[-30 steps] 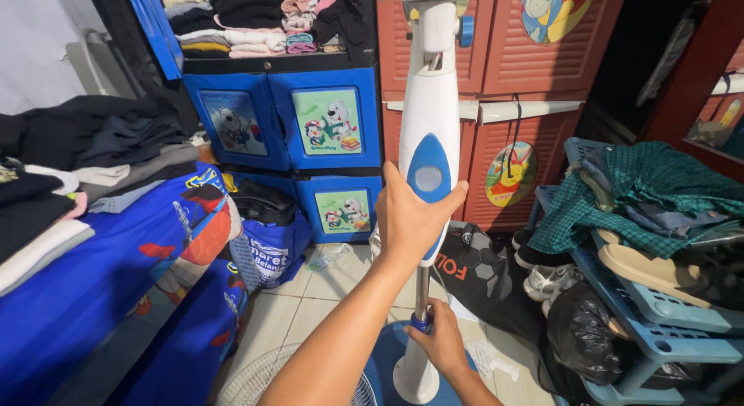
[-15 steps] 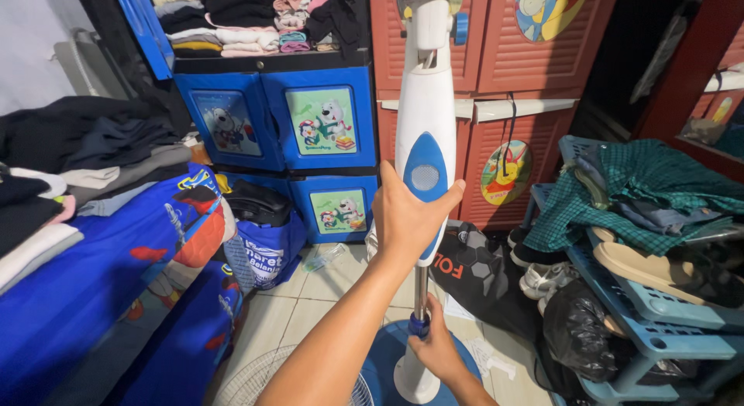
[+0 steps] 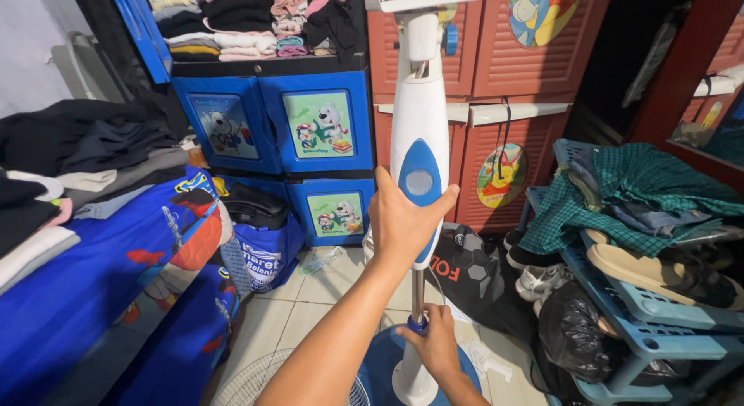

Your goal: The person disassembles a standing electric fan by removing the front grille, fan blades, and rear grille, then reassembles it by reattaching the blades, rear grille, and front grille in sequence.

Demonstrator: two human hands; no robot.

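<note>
Far left, folded clothes (image 3: 70, 154) lie stacked on a blue printed bedspread (image 3: 101, 290), and a blue shopping bag (image 3: 263, 255) sits on the tiled floor below it. Behind stands a blue drawer cabinet (image 3: 271, 127) with cartoon panels. In the middle, the left hand (image 3: 403, 224) is wrapped around the white and blue fan column (image 3: 419, 142), which stands upright before the cabinets. Lower down, the right hand (image 3: 435, 345) pinches the blue collar (image 3: 418, 325) on the metal pole, just above the round blue base (image 3: 380, 363). A wire fan grille (image 3: 256, 379) lies beside the base. Right of it crowd a black bag (image 3: 465, 278), shoes (image 3: 542, 278), and a blue rack (image 3: 643, 305) heaped with green plaid cloth (image 3: 620, 197).
</note>
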